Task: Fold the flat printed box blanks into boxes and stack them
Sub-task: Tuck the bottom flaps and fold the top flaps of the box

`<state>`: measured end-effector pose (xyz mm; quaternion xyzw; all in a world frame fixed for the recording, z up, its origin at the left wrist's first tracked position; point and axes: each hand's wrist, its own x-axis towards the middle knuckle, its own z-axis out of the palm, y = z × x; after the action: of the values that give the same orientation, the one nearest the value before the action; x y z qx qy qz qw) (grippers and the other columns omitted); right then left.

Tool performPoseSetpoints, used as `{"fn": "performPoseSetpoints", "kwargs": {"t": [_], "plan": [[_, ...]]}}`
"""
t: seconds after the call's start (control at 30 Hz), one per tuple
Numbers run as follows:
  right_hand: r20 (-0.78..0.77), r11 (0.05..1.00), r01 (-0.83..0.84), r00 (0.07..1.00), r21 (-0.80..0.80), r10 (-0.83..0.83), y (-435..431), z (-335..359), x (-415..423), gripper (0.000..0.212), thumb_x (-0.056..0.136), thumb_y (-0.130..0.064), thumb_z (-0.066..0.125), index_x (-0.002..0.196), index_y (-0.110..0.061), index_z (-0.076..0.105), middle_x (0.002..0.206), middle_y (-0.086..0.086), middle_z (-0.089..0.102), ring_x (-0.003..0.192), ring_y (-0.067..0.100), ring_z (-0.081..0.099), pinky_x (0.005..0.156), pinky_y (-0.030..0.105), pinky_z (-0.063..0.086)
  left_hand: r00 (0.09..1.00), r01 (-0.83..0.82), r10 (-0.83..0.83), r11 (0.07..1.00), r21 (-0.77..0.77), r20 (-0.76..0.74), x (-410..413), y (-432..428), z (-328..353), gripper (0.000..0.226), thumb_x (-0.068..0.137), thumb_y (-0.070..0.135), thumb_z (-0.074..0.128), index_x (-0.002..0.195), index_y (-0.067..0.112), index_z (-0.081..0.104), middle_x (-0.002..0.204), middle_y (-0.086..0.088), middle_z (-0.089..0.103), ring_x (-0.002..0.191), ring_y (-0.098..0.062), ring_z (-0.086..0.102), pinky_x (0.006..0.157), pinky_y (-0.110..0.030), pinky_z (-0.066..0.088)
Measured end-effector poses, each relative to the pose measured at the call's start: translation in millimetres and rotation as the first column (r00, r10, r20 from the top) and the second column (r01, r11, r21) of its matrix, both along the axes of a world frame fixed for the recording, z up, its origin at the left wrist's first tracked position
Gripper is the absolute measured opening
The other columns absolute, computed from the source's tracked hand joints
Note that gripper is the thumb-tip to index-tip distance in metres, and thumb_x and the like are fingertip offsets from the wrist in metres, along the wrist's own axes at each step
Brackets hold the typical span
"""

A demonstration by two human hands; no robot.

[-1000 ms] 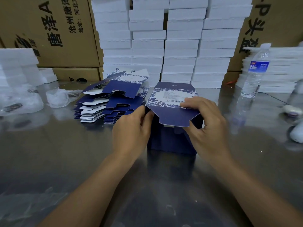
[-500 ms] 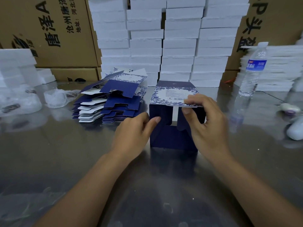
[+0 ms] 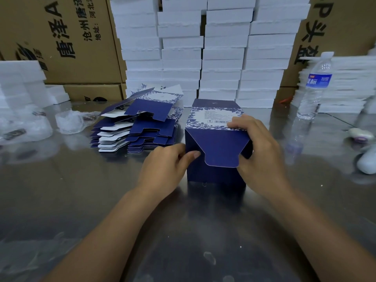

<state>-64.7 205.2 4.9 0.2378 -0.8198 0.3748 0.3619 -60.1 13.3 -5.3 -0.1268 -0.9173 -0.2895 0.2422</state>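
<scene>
Across the top of the frame stands a wall of white foam blocks (image 3: 203, 49) in tall columns, with printed brown cartons (image 3: 61, 37) behind them at upper left and upper right. Below, the reflective steel table (image 3: 81, 200) fills the rest of the frame.

Left of centre lies the pile of flat blue-and-white box blanks (image 3: 140, 127), fanned and well short of used up, so by my reading most of the job lies ahead.

At centre, just right of that pile, the box (image 3: 215, 149) stands on the table, floral panel with a barcode on top. Half a second ago its near end was open, the inside showing between the side flaps. Now the tongued closing flap (image 3: 221, 151) is folded down over that opening, its rounded tab hanging free against the front face. The end looks covered but not yet locked; tucking the tab in seems to be the step in hand.

The right hand (image 3: 258, 153) grips the box's right top corner, fingers over the printed panel, thumb by the tab. The left hand (image 3: 164, 169) is loosely curled, its thumb pressing the flap's left edge.

A water bottle (image 3: 315, 86) stands at right, clear of the work.
</scene>
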Motion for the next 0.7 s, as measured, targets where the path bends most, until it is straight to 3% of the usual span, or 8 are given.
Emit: {"fn": "performPoseSetpoints", "kwargs": {"t": [0.1,0.23,0.4,0.53,0.7], "plan": [[0.008,0.999,0.043,0.999,0.033,-0.043,1,-4,-3,0.058,0.073,-0.003,0.077,0.125,-0.011,0.051,0.140,0.006,0.045,0.130,0.017,0.040,0.098,0.027,0.040,0.998,0.016,-0.019,0.999,0.044,0.066,-1,-1,-1,0.050,0.078,0.058,0.035,0.073,0.012,0.055,0.064,-0.005,0.060,0.062,-0.021,0.058,0.061,-0.040,0.047],[0.041,0.994,0.105,0.994,-0.017,-0.104,2,-10,-5,0.068,0.073,0.000,0.077,0.132,-0.009,0.044,0.145,0.008,0.039,0.125,0.019,0.043,0.095,0.027,0.042,0.977,0.034,-0.001,0.988,-0.151,0.212,-4,-2,-8,0.034,0.091,0.047,0.051,0.074,0.018,0.056,0.070,0.000,0.060,0.071,-0.023,0.058,0.065,-0.035,0.047],[0.019,0.995,0.088,0.996,-0.036,-0.087,1,-10,-6,0.063,0.072,0.007,0.072,0.128,-0.006,0.047,0.139,0.010,0.043,0.117,0.014,0.043,0.089,0.016,0.038,0.986,0.002,0.032,0.978,-0.209,0.162,-5,-1,-11,0.035,0.094,0.043,0.051,0.066,0.022,0.047,0.060,0.005,0.049,0.064,-0.021,0.050,0.055,-0.031,0.034],[0.046,0.998,0.060,0.997,-0.037,-0.058,1,-8,-4,0.066,0.072,0.006,0.075,0.129,-0.010,0.046,0.139,0.009,0.042,0.122,0.020,0.044,0.089,0.029,0.046,0.987,0.017,0.014,0.982,-0.187,0.162,-5,-1,-11,0.034,0.093,0.042,0.052,0.065,0.023,0.048,0.058,0.006,0.049,0.061,-0.017,0.048,0.055,-0.030,0.032],[0.034,0.998,0.060,0.998,-0.014,-0.059,1,-7,-3,0.064,0.072,0.011,0.068,0.130,-0.008,0.047,0.138,0.012,0.041,0.123,0.023,0.042,0.091,0.029,0.042,0.979,0.054,-0.010,0.975,-0.216,0.202,-3,-6,-10,0.024,0.090,0.046,0.055,0.083,0.022,0.056,0.075,0.011,0.050,0.073,-0.012,0.050,0.058,-0.029,0.035]]}}
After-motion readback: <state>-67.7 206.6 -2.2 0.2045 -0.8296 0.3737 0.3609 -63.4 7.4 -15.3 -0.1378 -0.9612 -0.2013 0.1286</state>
